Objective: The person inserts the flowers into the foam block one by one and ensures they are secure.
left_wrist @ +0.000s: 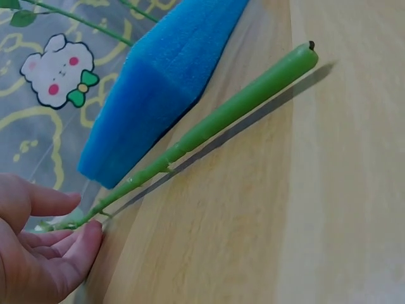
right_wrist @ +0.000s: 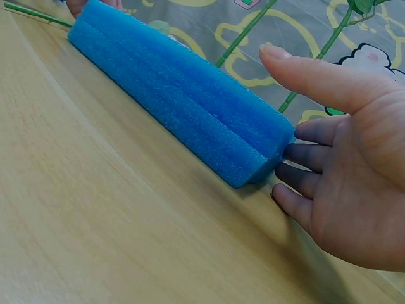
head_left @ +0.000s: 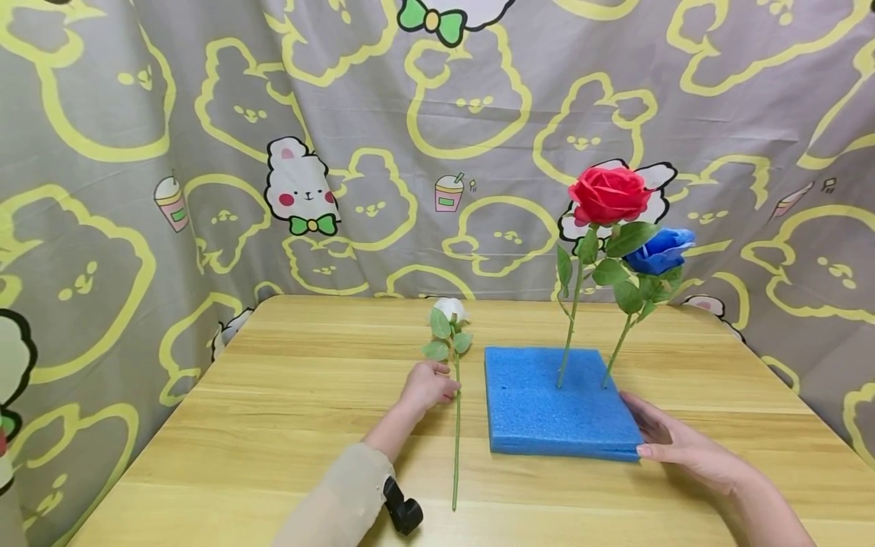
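Observation:
A white rose (head_left: 450, 310) with a long green stem (left_wrist: 234, 95) lies on the table. My left hand (head_left: 428, 386) is at that stem below the leaves; in the left wrist view the stem runs between thumb and fingers, which stand apart. To its right sits a blue foam block (head_left: 554, 406). A red rose (head_left: 611, 196) and a blue rose (head_left: 659, 251) stand in it, the blue one leaning right. My right hand (right_wrist: 354, 152) is at the block's right side, fingers extended against its edge and thumb raised in the right wrist view.
The wooden table (head_left: 301, 380) ends at a grey curtain (head_left: 383, 114) with yellow bear outlines, which hangs behind it and along the sides. A black strap mount (head_left: 402, 507) is on the left wrist, over a light sleeve (head_left: 342, 494).

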`<action>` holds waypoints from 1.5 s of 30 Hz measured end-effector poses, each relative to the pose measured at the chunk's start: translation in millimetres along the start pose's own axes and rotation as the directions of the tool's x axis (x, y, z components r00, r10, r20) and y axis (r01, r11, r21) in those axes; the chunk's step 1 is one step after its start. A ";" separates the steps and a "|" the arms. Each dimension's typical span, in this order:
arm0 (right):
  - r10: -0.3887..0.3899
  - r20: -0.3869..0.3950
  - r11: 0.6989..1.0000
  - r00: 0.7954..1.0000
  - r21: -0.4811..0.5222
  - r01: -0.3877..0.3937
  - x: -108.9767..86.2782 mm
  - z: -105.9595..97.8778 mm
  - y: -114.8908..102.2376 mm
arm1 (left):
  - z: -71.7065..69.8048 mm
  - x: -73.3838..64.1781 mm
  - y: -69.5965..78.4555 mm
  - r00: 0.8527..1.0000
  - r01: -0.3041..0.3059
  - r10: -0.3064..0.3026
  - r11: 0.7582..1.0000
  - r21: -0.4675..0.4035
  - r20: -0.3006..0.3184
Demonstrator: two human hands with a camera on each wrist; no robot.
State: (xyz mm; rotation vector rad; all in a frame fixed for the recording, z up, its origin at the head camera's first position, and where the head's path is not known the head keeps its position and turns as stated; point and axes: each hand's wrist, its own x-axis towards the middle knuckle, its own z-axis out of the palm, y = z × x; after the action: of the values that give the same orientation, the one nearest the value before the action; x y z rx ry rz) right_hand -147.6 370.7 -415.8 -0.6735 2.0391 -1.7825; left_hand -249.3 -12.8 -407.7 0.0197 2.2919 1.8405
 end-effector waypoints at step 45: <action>0.041 -0.002 0.999 0.999 -0.019 -0.041 0.2 -2.2 1.0 | 2.6 7.9 -2.5 0.991 0.088 -0.082 0.995 -0.055 0.103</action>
State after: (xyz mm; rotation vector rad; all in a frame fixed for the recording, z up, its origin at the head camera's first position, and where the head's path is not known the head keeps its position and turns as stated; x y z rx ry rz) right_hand -149.1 372.6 -416.4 -0.6313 2.0592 -1.7435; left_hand -256.3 -9.7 -411.8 0.0059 2.1363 1.8207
